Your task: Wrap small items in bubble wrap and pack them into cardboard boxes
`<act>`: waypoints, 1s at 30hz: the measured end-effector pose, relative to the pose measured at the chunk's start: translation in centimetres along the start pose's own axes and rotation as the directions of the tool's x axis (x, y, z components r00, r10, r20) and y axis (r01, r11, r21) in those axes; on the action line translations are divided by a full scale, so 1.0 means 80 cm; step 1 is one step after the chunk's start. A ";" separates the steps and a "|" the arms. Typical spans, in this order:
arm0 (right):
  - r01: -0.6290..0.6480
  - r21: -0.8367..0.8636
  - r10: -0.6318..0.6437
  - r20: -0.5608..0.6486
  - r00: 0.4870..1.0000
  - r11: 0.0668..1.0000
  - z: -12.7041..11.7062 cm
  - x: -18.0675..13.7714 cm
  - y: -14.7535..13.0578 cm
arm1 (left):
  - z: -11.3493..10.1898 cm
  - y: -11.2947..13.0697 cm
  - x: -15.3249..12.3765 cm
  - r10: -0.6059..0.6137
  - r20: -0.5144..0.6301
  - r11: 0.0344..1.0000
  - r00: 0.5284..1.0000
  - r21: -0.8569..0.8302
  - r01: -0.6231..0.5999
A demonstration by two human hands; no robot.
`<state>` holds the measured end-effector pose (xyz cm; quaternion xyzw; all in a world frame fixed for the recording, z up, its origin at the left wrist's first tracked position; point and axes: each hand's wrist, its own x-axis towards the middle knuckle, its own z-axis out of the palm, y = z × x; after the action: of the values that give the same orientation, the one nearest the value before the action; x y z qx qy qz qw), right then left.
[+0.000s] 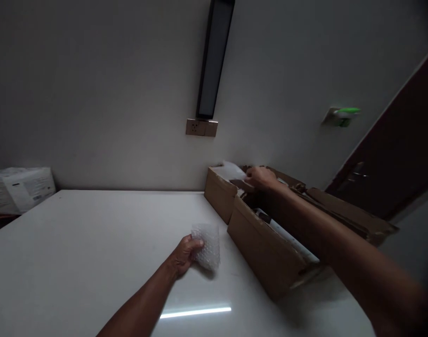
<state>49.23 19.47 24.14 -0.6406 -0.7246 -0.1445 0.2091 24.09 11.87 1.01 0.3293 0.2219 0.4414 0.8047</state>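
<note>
My left hand (185, 252) grips a bubble wrap pouch (207, 245) by its left edge, thumb on top, just above the white table (105, 248). Whether anything is inside the pouch I cannot tell. Reaching across to the right, my right hand (261, 177) is at the top of the farther cardboard box (219, 192), its fingers curled and blurred. What they hold is hidden. White packing sheets (231, 171) stick up from that box beside the fingers. My right forearm passes over the nearer cardboard box (259, 252), which has a long white item (293, 241) inside.
More open cardboard flaps (350, 213) spread at the right. White packages (26, 187) stand at the far left. On the wall are a socket panel (202, 128), a dark-framed light panel (216, 61) and a switch plate with something green (347, 112). A dark door (393, 145) stands right.
</note>
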 end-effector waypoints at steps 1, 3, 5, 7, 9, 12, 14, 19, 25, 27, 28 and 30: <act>-0.037 -0.045 0.037 0.017 0.999 0.998 -0.015 -0.004 -0.004 | -0.001 0.000 0.000 0.009 -0.004 1.000 1.000 -0.015 -0.009; -0.076 -0.136 0.081 0.032 0.996 0.988 -0.043 -0.017 -0.020 | 0.000 0.003 -0.001 0.031 -0.015 0.998 0.999 -0.045 -0.031; -0.037 -0.188 0.043 0.027 0.999 0.982 -0.063 -0.040 -0.045 | 0.006 0.012 -0.004 0.049 -0.018 0.996 0.999 -0.069 -0.050; 0.046 -0.214 -0.038 0.042 0.998 0.976 -0.069 -0.070 -0.075 | 0.019 0.029 -0.012 0.063 0.001 0.995 0.998 -0.084 -0.062; 0.159 -0.221 -0.141 0.095 0.985 0.962 -0.061 -0.105 -0.108 | 0.036 0.049 -0.023 0.110 0.036 0.989 0.993 -0.099 -0.106; 0.417 -0.160 -0.377 0.233 0.897 0.895 -0.037 -0.156 -0.151 | 0.061 0.068 -0.046 0.194 0.053 0.978 0.980 -0.090 -0.189; 0.559 -0.055 -0.519 0.305 0.798 0.827 -0.024 -0.183 -0.167 | 0.067 0.071 -0.059 0.201 -0.005 0.979 0.980 -0.045 -0.201; 0.530 0.146 -0.550 0.210 0.808 0.835 -0.034 -0.212 -0.139 | 0.041 0.091 -0.067 0.231 -0.276 0.973 0.933 0.083 -0.217; 0.119 0.151 -0.115 -0.031 0.993 0.981 -0.083 -0.193 -0.006 | -0.012 0.178 -0.011 0.380 -0.442 0.923 0.813 0.236 -0.303; -0.052 0.124 0.055 -0.024 0.998 0.991 -0.094 -0.185 0.043 | -0.035 0.193 0.007 0.379 -0.503 0.918 0.777 0.314 -0.244; -0.107 0.106 0.107 0.004 0.994 0.989 -0.096 -0.182 0.065 | -0.047 0.194 0.013 0.374 -0.537 0.912 0.756 0.360 -0.195; -0.151 0.078 0.144 0.090 0.985 0.985 -0.093 -0.176 0.102 | -0.071 0.183 0.020 0.388 -0.591 0.882 0.707 0.461 -0.099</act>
<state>59.45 4.80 23.22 -0.6887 -0.6888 -0.0707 0.2152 12.99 20.90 7.67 0.3316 0.5328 0.5796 0.5198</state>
